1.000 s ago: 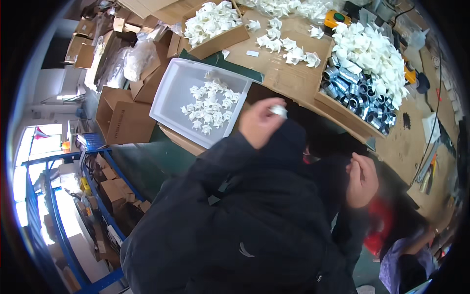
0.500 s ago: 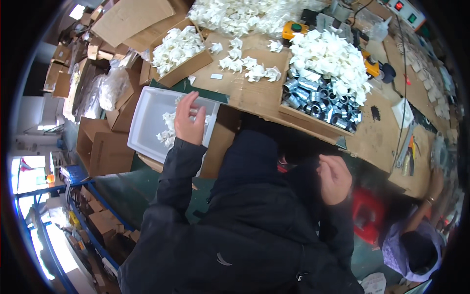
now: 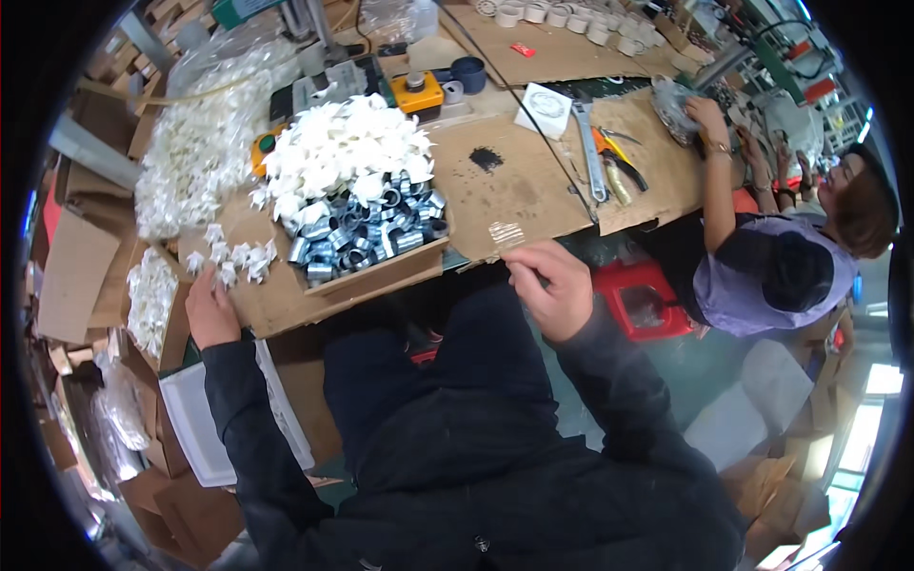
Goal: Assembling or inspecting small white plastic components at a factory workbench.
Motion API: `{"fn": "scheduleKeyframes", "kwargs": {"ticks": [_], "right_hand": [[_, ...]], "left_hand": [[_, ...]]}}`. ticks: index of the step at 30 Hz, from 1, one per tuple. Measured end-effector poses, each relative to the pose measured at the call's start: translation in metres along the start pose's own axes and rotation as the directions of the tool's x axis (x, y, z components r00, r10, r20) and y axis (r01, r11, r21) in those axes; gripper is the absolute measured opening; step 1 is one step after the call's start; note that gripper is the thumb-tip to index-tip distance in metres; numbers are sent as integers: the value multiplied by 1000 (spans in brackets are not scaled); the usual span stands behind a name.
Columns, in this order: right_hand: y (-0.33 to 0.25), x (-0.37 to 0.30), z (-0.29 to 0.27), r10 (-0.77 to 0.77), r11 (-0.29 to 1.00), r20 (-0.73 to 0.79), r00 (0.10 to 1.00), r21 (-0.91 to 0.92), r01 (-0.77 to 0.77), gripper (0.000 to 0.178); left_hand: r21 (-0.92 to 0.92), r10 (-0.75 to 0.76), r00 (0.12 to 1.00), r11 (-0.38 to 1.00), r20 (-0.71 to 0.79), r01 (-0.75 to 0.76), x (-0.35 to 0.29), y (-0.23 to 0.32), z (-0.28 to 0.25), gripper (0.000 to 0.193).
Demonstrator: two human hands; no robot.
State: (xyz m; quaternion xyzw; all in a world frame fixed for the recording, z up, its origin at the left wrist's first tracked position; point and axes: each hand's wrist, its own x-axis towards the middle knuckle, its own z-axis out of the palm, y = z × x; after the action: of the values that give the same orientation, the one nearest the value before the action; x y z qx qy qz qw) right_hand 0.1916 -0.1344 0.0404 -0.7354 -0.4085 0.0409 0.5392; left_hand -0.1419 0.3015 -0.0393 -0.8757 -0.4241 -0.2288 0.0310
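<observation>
My left hand (image 3: pixel 211 309) is at the table's front edge, fingers stretched toward a few loose white plastic pieces (image 3: pixel 249 259); no grip on any of them shows. My right hand (image 3: pixel 552 290) is at the edge further right, thumb and fingers pressed together. Just beyond its fingertips is a pale striped patch (image 3: pixel 506 234); whether the hand holds it is unclear. Between the hands stands a cardboard box (image 3: pixel 381 280) with white plastic pieces (image 3: pixel 347 143) heaped over shiny metal sleeves (image 3: pixel 367 228). A white plastic bin (image 3: pixel 202 419) is partly hidden by my left sleeve.
Behind the box are a yellow switch box (image 3: pixel 417 92) and a bagged heap of white pieces (image 3: pixel 205 143). An adjustable wrench (image 3: pixel 590 152) and pliers (image 3: pixel 619 162) lie to the right. A co-worker (image 3: pixel 781 271) sits at the right, near a red stool (image 3: pixel 643 300).
The view has turned to the right. My left hand has gone from over the white bin to the loose white pieces. My right hand has moved from my lap to the table edge.
</observation>
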Motion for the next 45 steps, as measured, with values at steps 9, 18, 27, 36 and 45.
{"fn": "scheduleKeyframes", "kwargs": {"ticks": [9, 18, 27, 36, 45], "right_hand": [[47, 49, -5, 34, 996, -83, 996, -77, -41, 15], [51, 71, 4, -32, 994, -75, 997, -110, 23, 16], [77, 146, -75, 55, 955, -162, 985, -280, -99, 22], [136, 195, -79, 28, 838, -70, 997, -542, -61, 25], [140, 202, -77, 15, 707, 7, 1000, -707, -5, 22]], "left_hand": [[14, -35, 999, 999, -37, 36, -2, 9, 5, 40], [-259, -139, 962, 963, -236, 76, -1, 18, -15, 42], [-963, -421, 904, 207, 73, 173, -35, 69, -72, 38], [-930, -274, 914, -298, 298, 213, -94, 152, -85, 48], [-823, 6, 881, -354, 474, 445, -129, 211, -74, 29]]}}
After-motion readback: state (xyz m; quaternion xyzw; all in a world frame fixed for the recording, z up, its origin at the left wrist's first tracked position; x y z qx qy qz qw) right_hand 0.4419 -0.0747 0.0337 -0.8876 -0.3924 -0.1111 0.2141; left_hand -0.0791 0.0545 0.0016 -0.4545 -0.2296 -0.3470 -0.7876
